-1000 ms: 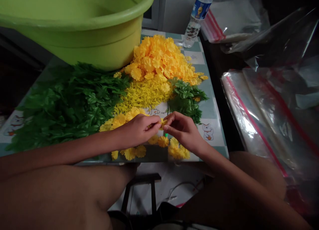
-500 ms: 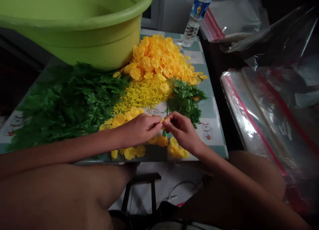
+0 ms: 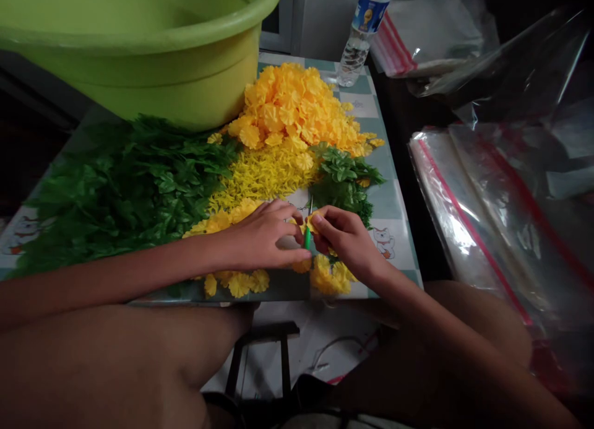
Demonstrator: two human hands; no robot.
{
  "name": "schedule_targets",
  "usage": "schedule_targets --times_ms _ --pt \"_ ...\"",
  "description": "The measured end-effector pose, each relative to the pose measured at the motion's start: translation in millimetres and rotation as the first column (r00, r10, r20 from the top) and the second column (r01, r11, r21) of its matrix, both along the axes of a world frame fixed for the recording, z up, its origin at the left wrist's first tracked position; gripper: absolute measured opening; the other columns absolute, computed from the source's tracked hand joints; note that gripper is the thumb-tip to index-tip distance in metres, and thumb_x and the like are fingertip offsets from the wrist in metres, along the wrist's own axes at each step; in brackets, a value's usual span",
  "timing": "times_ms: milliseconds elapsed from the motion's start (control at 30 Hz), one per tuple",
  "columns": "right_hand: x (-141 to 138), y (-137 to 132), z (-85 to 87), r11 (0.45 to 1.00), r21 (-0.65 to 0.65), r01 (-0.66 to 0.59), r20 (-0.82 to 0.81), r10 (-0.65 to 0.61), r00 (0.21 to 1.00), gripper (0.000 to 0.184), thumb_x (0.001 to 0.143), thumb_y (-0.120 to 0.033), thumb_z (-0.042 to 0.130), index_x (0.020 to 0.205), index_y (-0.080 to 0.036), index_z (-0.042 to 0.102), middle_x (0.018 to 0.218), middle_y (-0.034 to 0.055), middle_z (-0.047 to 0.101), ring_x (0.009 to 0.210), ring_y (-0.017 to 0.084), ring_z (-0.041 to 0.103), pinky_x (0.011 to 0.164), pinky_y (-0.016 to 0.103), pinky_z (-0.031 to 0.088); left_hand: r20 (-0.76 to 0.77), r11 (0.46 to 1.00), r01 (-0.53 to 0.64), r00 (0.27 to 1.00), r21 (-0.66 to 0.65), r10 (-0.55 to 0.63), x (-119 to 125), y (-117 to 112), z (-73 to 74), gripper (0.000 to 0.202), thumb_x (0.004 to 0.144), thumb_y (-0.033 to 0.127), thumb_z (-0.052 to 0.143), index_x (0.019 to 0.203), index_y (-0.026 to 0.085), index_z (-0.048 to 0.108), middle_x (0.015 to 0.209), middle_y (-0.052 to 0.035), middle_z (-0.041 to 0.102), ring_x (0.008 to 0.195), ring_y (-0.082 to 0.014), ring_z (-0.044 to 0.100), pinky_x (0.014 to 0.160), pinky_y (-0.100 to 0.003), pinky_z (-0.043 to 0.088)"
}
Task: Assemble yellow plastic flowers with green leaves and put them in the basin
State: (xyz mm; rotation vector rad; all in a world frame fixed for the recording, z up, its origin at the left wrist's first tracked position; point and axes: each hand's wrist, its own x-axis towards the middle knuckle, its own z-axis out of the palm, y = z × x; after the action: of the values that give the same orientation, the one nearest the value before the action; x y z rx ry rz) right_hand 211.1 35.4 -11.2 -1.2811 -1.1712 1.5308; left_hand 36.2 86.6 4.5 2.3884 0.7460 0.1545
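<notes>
**Left hand (image 3: 264, 237) eases open beside the green pin (image 3: 307, 238)**

Since the last frame, the left hand has drawn back from the pinch. Its fingers now sit loosely spread and curved, with the fingertips just beside the pin. Seen from the head camera, the right hand (image 3: 346, 240) stays closed, its thumb and forefinger pinching a yellow flower head (image 3: 313, 220) just above the upright pin, between the two hands.

Both hands hover over a tiled-pattern tabletop (image 3: 387, 197) printed with cartoon cats. Just beyond them lie a bed of fine yellow petals (image 3: 264, 176) and a small pile of green leaves (image 3: 343, 178). Further yellow blossoms (image 3: 240, 285) sit along the near edge. A larger mound of orange-yellow flowers (image 3: 292, 107) rises further back, beside a broad heap of dark green leaves (image 3: 125, 194) and a lime-green plastic basin (image 3: 139, 76). A plastic water bottle (image 3: 359, 36) stands past the far edge, and clear plastic bags with red stripes (image 3: 468, 218) lie to the right.
</notes>
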Motion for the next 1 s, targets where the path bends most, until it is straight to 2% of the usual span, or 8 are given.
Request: schedule_targets --times_ms 100,200,300,400,500,700,867,1000 --pt "-1 -2 3.5 0.999 -0.048 0.000 -0.102 -0.005 0.995 0.028 0.082 -0.041 0.061 0.072 -0.018 0.048 0.052 -0.0061 0.049 0.042 0.005 0.042 0.042 0.021 0.031 0.034 0.982 -0.069 0.997 -0.177 0.076 6 2 11.8 0.032 0.081 0.046 0.056 0.081 0.016 0.069 0.085 -0.0060 0.061 0.091 -0.0233 0.054 0.084 -0.036 0.041" --pt "-3 -5 5.3 0.998 -0.063 0.011 -0.214 -0.024 0.976 0.026 0.080 -0.038 0.065 0.085 -0.022 0.045 0.050 -0.0089 0.050 0.039 0.006 0.042 0.039 0.019 0.031 0.029 0.864 -0.129 0.986 -0.486 0.163 13 1 21.4 0.028 0.085 0.034 0.047 0.077 0.014 0.065 0.071 -0.0021 0.060 0.074 -0.0172 0.057 0.069 -0.029 0.043" --pt "-2 -7 7.4 0.999 -0.037 0.022 -0.276 -0.031 0.961 0.028 0.081 -0.034 0.065 0.096 -0.026 0.043 0.049 -0.0107 0.050 0.038 0.006 0.041 0.038 0.018 0.032 0.052 0.766 -0.157 0.969 -0.624 0.240 18 0 24.7 0.020 0.080 0.027 0.049 0.068 0.015 0.059 0.066 -0.0004 0.059 0.068 -0.0144 0.056 0.063 -0.025 0.042" --pt "0 -8 9.3 1.000 -0.007 -0.001 -0.270 -0.001 0.963 0.019 0.084 -0.035 0.062 0.087 -0.023 0.048 0.052 -0.0085 0.052 0.040 0.006 0.045 0.039 0.018 0.036 0.035 0.714 -0.204 0.952 -0.670 0.305 19 0 25.0 0.019 0.077 0.024 0.049 0.063 0.015 0.059 0.057 0.0018 0.054 0.059 -0.0124 0.051 0.058 -0.023 0.040" --pt "2 -7 10.4 1.000 0.018 -0.013 -0.251 0.017 0.968 0.022 0.086 -0.037 0.059 0.076 -0.019 0.052 0.058 -0.0044 0.055 0.046 0.007 0.052 0.044 0.020 0.043 0.011 0.686 -0.252 0.935 -0.683 0.355 18 1 25.4 0.022 0.076 0.021 0.047 0.056 0.016 0.056 0.053 0.0020 0.052 0.056 -0.0116 0.049 0.057 -0.023 0.038" --pt "8 -5 13.8 0.996 0.019 -0.085 -0.231 0.087 0.969 0.023 0.077 -0.031 0.071 0.091 -0.016 0.060 0.073 0.0006 0.065 0.059 0.010 0.059 0.060 0.026 0.050 0.026 0.690 -0.247 0.933 -0.681 0.360 17 0 26.5 0.027 0.077 0.025 0.048 0.052 0.017 0.049 0.053 0.0022 0.049 0.055 -0.0110 0.046 0.056 -0.023 0.038" --pt "4 -5 13.3 0.998 0.022 -0.061 -0.185 0.064 0.981 0.023 0.074 -0.032 0.073 0.086 -0.016 0.061 0.069 0.0007 0.065 0.062 0.011 0.060 0.060 0.026 0.049 0.034 0.713 -0.233 0.940 -0.662 0.338 17 -4 25.5 0.029 0.080 0.027 0.048 0.053 0.017 0.049 0.054 0.0021 0.050 0.057 -0.0113 0.048 0.059 -0.024 0.039" --pt "0 -5 8.0 0.998 0.053 -0.028 -0.156 0.036 0.987 0.015 0.080 -0.029 0.065 0.086 -0.017 0.058 0.067 -0.0005 0.063 0.062 0.012 0.059 0.060 0.027 0.049 0.015 0.659 -0.264 0.923 -0.705 0.385 18 -5 19.0 0.027 0.081 0.026 0.046 0.058 0.015 0.054 0.056 0.0009 0.054 0.057 -0.0117 0.052 0.058 -0.024 0.040"
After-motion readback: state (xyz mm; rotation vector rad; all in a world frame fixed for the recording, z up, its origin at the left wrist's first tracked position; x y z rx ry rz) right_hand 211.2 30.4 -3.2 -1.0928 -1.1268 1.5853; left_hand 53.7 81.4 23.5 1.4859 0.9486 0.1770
